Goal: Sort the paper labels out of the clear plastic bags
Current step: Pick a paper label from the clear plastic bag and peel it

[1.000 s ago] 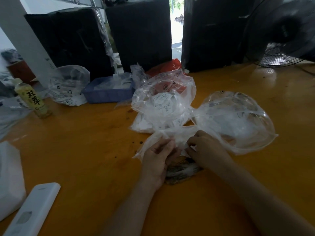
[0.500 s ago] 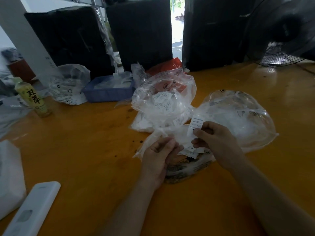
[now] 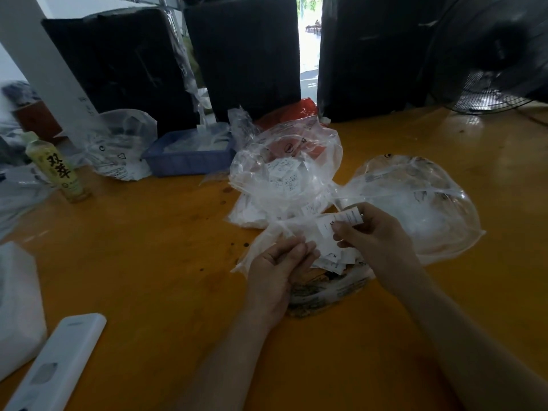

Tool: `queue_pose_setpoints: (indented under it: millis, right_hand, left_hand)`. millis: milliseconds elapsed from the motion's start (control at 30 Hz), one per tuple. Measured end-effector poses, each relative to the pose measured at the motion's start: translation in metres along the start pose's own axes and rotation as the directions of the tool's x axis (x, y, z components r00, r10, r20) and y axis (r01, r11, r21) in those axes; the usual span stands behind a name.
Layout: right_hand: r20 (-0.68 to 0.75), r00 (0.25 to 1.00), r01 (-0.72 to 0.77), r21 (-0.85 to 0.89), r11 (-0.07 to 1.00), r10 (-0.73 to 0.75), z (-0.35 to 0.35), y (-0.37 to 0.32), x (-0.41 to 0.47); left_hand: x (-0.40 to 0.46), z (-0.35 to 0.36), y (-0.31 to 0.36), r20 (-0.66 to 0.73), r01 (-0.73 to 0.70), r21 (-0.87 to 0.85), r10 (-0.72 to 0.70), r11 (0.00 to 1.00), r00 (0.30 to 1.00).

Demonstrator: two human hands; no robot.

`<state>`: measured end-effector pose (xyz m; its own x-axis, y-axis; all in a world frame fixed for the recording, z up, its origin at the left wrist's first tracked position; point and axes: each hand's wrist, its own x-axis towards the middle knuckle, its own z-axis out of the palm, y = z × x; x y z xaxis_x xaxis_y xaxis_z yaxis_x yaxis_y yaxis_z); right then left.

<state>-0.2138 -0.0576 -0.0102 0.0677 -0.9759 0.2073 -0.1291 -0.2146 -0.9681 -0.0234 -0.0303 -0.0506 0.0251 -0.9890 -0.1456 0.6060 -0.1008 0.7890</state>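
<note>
A person's two bare hands worked over a glossy orange desk (image 3: 148, 262). The right hand (image 3: 376, 232) had its grip pinched on a small white paper label (image 3: 350, 218), a thin rectangular slip with fine print, held up just above a limp clear plastic bag (image 3: 267, 241). The left hand (image 3: 278, 268) curled its fingers around the crumpled film of that bag, grip closed on the plastic. More white slips (image 3: 332, 259) lay bunched between the two hands. Just behind stood a puffed, crinkled clear bag (image 3: 284, 173) with printed labels inside, and to its right a smooth, rounded, balloon-like bag (image 3: 415, 203). Further back on the left sat a shallow blue plastic tray (image 3: 189, 158) and a yellow-green drink bottle (image 3: 59, 170). A flat white oblong device (image 3: 56, 366) lay at the near left edge.
</note>
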Motion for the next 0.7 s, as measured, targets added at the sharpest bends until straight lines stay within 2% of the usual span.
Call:
queue_pose_setpoints:
  millis: [267, 433, 700]
  right_hand:
    - [-0.007, 0.998, 0.064, -0.037, 0.997, -0.064, 0.0007, 0.0027, 0.0004]
    - [-0.029, 0.998, 0.046, -0.221, 0.974, -0.053, 0.0021, 0.0095, 0.0027]
    - [0.056, 0.993, 0.114, -0.410, 0.905, -0.100, 0.0070, 0.0077, 0.0002]
  left_hand:
    - [-0.0005, 0.0007, 0.0002, 0.016, -0.006, 0.027, 0.005, 1.000, 1.000]
    - [-0.0004, 0.0016, 0.0006, 0.012, -0.007, 0.018, 0.007, 1.000, 1.000]
    - [-0.0014, 0.0042, 0.0000, -0.050, -0.005, 0.047, 0.008, 0.999, 0.999]
